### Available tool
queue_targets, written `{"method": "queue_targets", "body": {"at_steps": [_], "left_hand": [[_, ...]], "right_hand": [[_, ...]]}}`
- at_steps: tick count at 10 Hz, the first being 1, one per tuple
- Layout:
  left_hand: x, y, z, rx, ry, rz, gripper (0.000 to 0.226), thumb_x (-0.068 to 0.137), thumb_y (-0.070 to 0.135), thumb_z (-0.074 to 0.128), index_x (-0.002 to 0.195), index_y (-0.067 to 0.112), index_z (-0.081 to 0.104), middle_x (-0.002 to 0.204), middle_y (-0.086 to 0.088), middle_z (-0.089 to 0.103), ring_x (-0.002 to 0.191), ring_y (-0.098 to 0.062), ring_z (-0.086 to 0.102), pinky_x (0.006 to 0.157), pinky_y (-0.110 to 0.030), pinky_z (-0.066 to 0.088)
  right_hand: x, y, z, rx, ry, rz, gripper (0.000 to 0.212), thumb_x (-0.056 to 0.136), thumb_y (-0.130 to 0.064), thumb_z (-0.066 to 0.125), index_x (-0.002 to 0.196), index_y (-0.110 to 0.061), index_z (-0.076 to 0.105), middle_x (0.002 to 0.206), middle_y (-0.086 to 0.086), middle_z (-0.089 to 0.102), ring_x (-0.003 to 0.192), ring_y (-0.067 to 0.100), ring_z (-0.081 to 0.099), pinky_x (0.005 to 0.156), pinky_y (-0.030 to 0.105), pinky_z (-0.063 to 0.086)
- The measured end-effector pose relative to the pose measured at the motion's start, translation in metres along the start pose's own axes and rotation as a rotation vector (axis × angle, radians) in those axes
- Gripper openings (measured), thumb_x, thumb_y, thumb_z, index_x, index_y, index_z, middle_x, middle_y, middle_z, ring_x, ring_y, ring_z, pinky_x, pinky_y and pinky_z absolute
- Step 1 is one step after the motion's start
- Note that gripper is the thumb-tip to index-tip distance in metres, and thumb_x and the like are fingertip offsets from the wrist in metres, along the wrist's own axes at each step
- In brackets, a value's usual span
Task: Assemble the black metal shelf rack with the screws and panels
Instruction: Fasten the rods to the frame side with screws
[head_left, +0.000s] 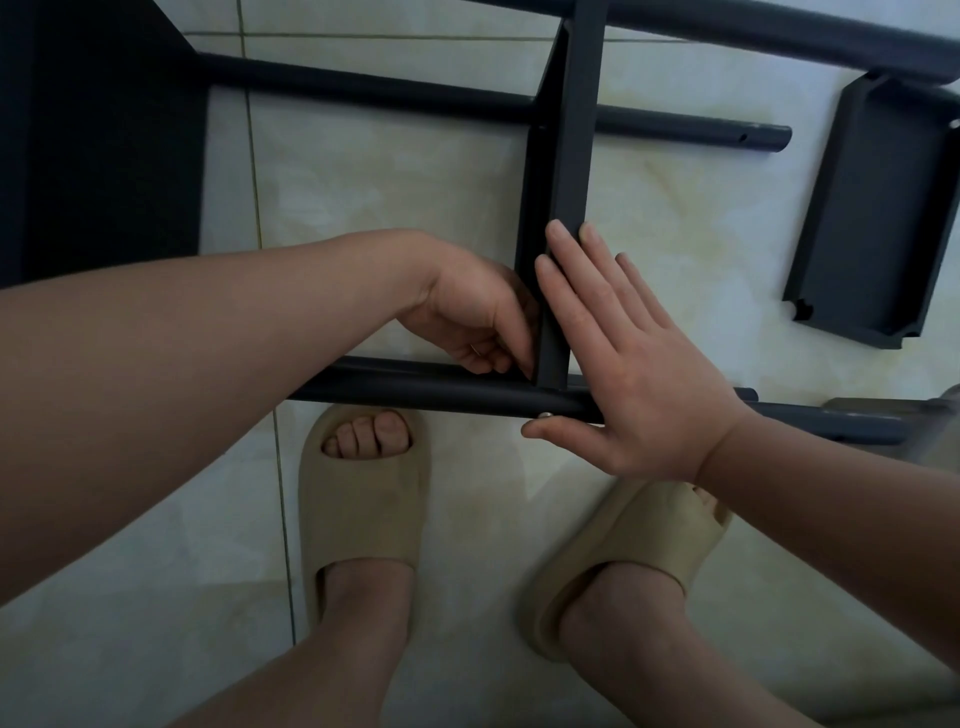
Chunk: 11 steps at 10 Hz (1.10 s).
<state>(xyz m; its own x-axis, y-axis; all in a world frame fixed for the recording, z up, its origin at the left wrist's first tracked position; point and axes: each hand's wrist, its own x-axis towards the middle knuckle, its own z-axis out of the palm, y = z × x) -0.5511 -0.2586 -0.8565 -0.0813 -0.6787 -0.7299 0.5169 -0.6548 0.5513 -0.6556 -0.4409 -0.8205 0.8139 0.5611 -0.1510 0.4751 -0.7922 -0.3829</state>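
Head view: rack (363, 88) lying on floor (415, 208), centre. Right hand (639, 364) flat, fingers straight, pressed against panel (566, 156), thumb beside screw (545, 414) in near tube (415, 387). Left hand (478, 317) curled into panel-tube corner; anything pinched there impossible to tell. Spare panel (878, 208) near floor's right edge.

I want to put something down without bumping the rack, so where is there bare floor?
Bare tile lies between the upright panel and the loose panel, and left of it between the far tube and near tube. Also left of the left slipper. Crowded: the joint where left hand and right hand meet.
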Motion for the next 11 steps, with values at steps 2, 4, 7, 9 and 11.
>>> {"method": "queue_targets", "body": {"at_steps": [2,4,7,9,11], "left_hand": [[-0.0009,-0.001,-0.0013,-0.001,-0.018,0.003,0.016,0.088,-0.004,0.06,0.094,0.011,0.065,0.082,-0.004,0.061,0.078,-0.014,0.054,0.073,-0.026,0.043],[-0.0018,-0.0042,-0.003,-0.002,-0.044,-0.08,0.014,0.091,0.01,0.06,0.103,0.012,0.068,0.089,-0.001,0.066,0.075,-0.014,0.055,0.079,-0.03,0.044],[0.0025,-0.0042,-0.0001,-0.02,0.011,-0.03,0.015,0.091,0.0,0.06,0.085,0.012,0.067,0.072,0.001,0.064,0.068,-0.011,0.052,0.068,-0.024,0.042],[0.0024,-0.005,-0.0004,-0.044,-0.003,-0.01,0.017,0.09,-0.003,0.06,0.085,0.011,0.067,0.075,-0.002,0.062,0.07,-0.012,0.053,0.068,-0.023,0.044],[0.0005,-0.0052,-0.0031,-0.032,-0.021,-0.037,0.019,0.089,-0.001,0.061,0.085,0.016,0.069,0.078,0.001,0.064,0.074,-0.011,0.055,0.073,-0.025,0.045]], "right_hand": [[-0.0001,-0.0002,-0.0001,0.0,-0.001,0.001,0.105,0.092,-0.07,0.05,0.16,0.001,0.014,0.169,0.019,0.004,0.157,0.037,-0.001,0.123,0.06,0.019],[0.0,0.0,0.0003,0.003,0.005,0.0,0.105,0.092,-0.071,0.049,0.16,0.001,0.015,0.169,0.02,0.004,0.157,0.037,-0.001,0.123,0.061,0.018],[0.0001,0.0,0.0012,0.004,0.007,-0.003,0.104,0.092,-0.07,0.049,0.16,0.001,0.014,0.169,0.02,0.004,0.157,0.038,0.0,0.122,0.061,0.019],[0.0,0.0005,0.0012,0.002,0.005,-0.005,0.104,0.093,-0.07,0.049,0.16,0.001,0.014,0.169,0.02,0.004,0.157,0.038,-0.001,0.122,0.061,0.019],[-0.0001,0.0005,0.0011,0.003,0.006,-0.004,0.104,0.092,-0.07,0.049,0.16,0.001,0.014,0.169,0.02,0.004,0.157,0.038,-0.001,0.122,0.061,0.02]]}}
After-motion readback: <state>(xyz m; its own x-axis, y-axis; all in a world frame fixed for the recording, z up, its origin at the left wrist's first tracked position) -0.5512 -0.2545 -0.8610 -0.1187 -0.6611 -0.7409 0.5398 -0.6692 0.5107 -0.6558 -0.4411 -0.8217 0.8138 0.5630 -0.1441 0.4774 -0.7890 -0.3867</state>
